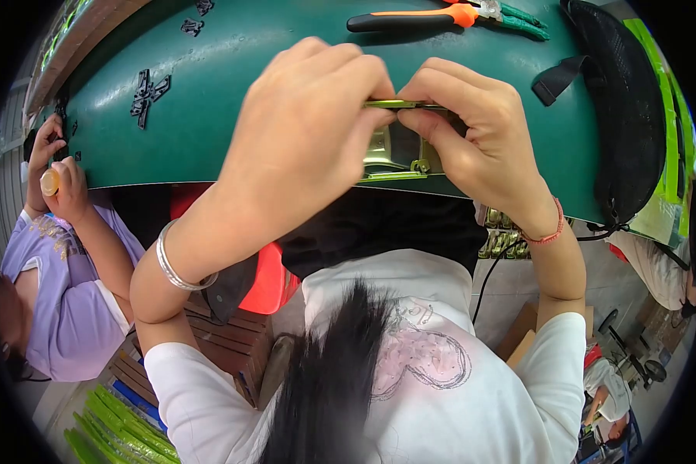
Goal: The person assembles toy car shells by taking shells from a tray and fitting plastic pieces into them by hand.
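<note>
My left hand [305, 127] and my right hand [472, 127] meet above the near edge of the green table. Between their thumbs and forefingers is a thin, shiny gold-green metal strip [390, 104], pinched at its left by one hand and at its right by the other. Just below it, a larger gold-coloured metal piece [387, 147] with a small looped fitting shows between my wrists. Whether strip and piece are joined I cannot tell, since my fingers cover part of both.
Pliers with orange-and-black handles [421, 18] lie at the far side of the green table [185, 100]. Small black parts [145, 97] sit at the left, a long black pouch [630, 116] at the right. Another person's hands [66, 178] work at the far left, holding a yellowish handle.
</note>
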A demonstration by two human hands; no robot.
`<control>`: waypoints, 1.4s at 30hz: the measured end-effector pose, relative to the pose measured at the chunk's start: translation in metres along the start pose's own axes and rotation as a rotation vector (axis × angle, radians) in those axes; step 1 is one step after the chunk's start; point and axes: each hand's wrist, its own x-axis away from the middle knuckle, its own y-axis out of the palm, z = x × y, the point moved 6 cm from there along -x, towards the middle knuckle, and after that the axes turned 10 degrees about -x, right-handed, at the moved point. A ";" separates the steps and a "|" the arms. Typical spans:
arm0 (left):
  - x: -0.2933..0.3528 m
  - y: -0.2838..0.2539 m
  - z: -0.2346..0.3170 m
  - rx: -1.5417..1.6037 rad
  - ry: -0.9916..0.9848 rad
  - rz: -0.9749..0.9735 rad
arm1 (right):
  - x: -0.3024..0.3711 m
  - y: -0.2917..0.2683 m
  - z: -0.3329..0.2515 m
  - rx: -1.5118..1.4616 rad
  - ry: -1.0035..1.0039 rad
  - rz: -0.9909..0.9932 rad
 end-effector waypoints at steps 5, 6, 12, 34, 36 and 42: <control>0.019 -0.012 -0.003 -0.092 -0.119 0.039 | 0.001 -0.005 0.001 -0.006 0.066 -0.005; 0.020 -0.012 -0.003 -0.050 -0.169 0.003 | 0.000 -0.005 0.002 -0.010 0.091 -0.023; 0.026 -0.014 0.001 -0.097 -0.074 0.163 | 0.002 -0.007 0.008 -0.049 0.216 -0.026; -0.010 0.005 0.015 -0.026 0.240 -0.124 | 0.003 0.005 -0.020 0.177 -0.117 -0.080; -0.012 0.007 0.013 -0.020 0.218 -0.131 | 0.007 0.004 -0.018 0.194 -0.108 -0.034; -0.007 0.006 -0.003 0.023 0.086 -0.295 | 0.005 0.002 -0.018 0.240 -0.086 -0.093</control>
